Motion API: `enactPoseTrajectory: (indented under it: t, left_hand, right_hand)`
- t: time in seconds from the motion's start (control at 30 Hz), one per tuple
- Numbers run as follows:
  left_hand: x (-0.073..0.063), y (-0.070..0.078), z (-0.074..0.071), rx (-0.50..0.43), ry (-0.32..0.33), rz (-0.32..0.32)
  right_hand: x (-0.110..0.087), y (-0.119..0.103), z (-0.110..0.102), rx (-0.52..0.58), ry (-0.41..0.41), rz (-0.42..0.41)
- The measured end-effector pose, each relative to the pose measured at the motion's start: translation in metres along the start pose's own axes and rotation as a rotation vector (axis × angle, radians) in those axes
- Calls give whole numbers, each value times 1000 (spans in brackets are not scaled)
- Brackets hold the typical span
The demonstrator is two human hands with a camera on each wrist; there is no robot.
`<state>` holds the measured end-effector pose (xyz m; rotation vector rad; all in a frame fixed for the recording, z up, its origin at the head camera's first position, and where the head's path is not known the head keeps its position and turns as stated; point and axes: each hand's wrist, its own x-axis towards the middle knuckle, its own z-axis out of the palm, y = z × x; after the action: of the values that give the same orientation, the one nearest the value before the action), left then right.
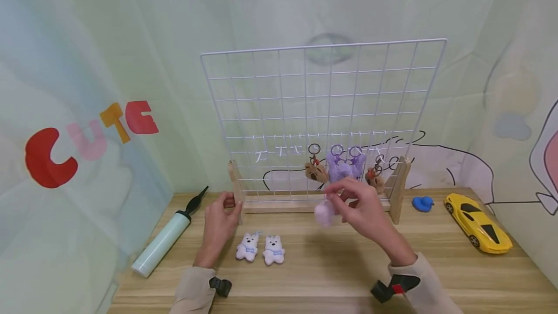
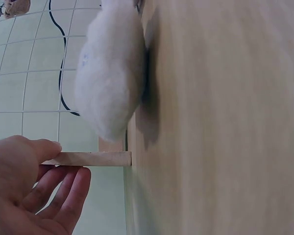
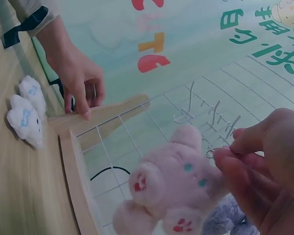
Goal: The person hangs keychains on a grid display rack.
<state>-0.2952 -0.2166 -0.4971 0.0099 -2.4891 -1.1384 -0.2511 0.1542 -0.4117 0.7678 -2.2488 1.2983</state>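
Observation:
My right hand (image 1: pixel 359 205) pinches the small metal ring (image 3: pixel 209 153) of a pink plush bear keychain (image 3: pixel 174 181), which hangs in front of the white wire grid rack (image 1: pixel 279 96). The bear has turquoise eyes and red paw marks. With thumb and fingers on either side, my left hand (image 1: pixel 221 222) holds the rack's left wooden support (image 2: pixel 95 158). Purple plush keychains (image 1: pixel 344 168) and brown plush keychains (image 1: pixel 316 172) hang on the grid's right half. Two white plush bears (image 1: pixel 273 250) with blue bows lie on the table near my left hand.
Several white hooks (image 1: pixel 281 150) stick out along the grid's lower part. A hand pump (image 1: pixel 163 241) lies at the left of the wooden table (image 1: pixel 305 275). To the right are a blue rubber duck (image 1: pixel 422 203) and a yellow toy car (image 1: pixel 477 224).

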Motion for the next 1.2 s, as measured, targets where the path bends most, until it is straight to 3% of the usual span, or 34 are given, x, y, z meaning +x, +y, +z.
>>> enactPoseTrajectory:
  t: [0.2,0.5,0.97,1.2]
  left_hand:
    - [0,0,0,9,7,10]
    - [1,1,1,-3,16,36]
    - [0,0,-2,-9,26,29]
    - [-1,-1,-2,-11,33,50]
  right_hand:
    - [1,-2,-1,-77,33,-68]
    - [5,-13,0,-20,98,-94]
    - [29,-29,11,-62,63,-206]
    - [45,-41,19,-117,65,-145]
